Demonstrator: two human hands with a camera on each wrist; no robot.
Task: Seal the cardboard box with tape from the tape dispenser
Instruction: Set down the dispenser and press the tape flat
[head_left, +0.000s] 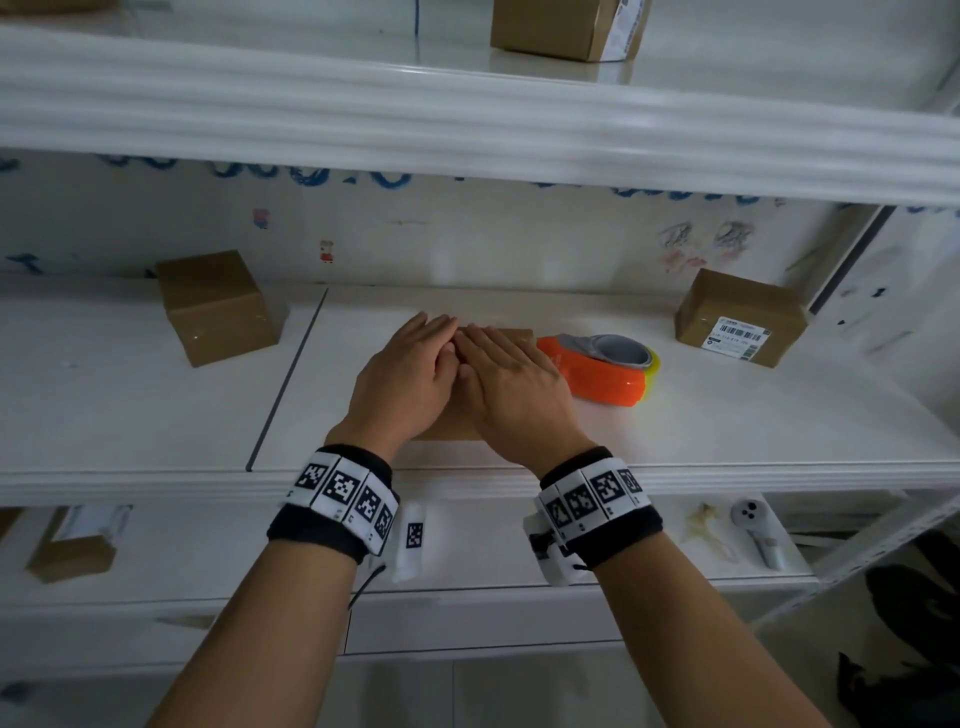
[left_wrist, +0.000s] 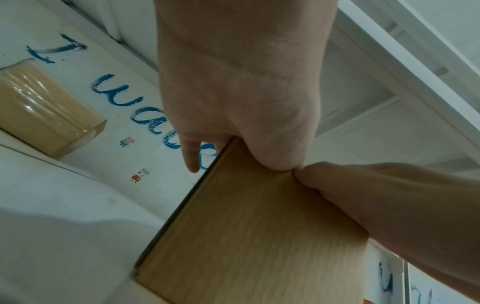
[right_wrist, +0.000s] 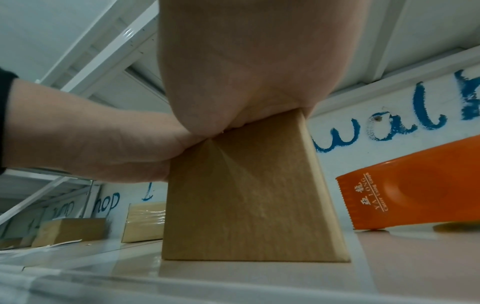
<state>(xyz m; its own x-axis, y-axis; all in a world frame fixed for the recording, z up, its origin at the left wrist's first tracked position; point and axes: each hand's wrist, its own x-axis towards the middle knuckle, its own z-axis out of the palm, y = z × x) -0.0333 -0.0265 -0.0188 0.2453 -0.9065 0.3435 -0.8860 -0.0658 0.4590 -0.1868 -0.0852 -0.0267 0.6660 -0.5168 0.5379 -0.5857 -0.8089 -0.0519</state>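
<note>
A small brown cardboard box (head_left: 447, 421) (left_wrist: 249, 236) (right_wrist: 244, 197) stands on the white shelf, mostly hidden under both hands in the head view. My left hand (head_left: 410, 369) lies flat on its top with straight fingers. Beside it, touching, my right hand (head_left: 509, 379) presses flat on the top too. The orange tape dispenser (head_left: 597, 371) (right_wrist: 415, 191) with a grey and yellow roll lies on the shelf just right of the box, untouched. In the wrist views both palms press down on the box's top edge.
A taped brown box (head_left: 218, 306) stands at the back left, and a labelled box (head_left: 740, 317) at the back right. Another shelf board (head_left: 467, 119) hangs close overhead. The lower shelf holds a grey tool (head_left: 756, 530) and a box (head_left: 72, 545).
</note>
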